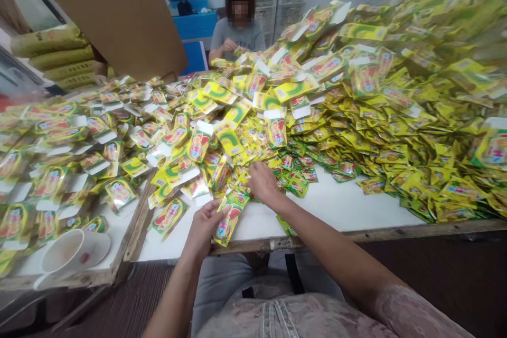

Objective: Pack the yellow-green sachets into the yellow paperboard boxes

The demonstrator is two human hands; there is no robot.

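Observation:
My left hand (206,226) grips a yellow-green box (228,222) with a fruit picture, tilted near the table's front edge. Just beyond it, to the right, my right hand (262,182) has its fingers curled at the heap of small yellow sachets (253,140); whatever they hold is hidden. Small green sachets (297,185) lie right of that hand. Around the left hand are boxes with open white flaps, one of them a separate box (169,217) on the white table (336,206).
A tall pile of yellow sachets (396,132) covers the right side. Many boxes (51,182) spread over the left table, with a white mug (71,253) near its front edge. Across the table sits a person (240,31). Stacked yellow sacks (59,58) stand back left.

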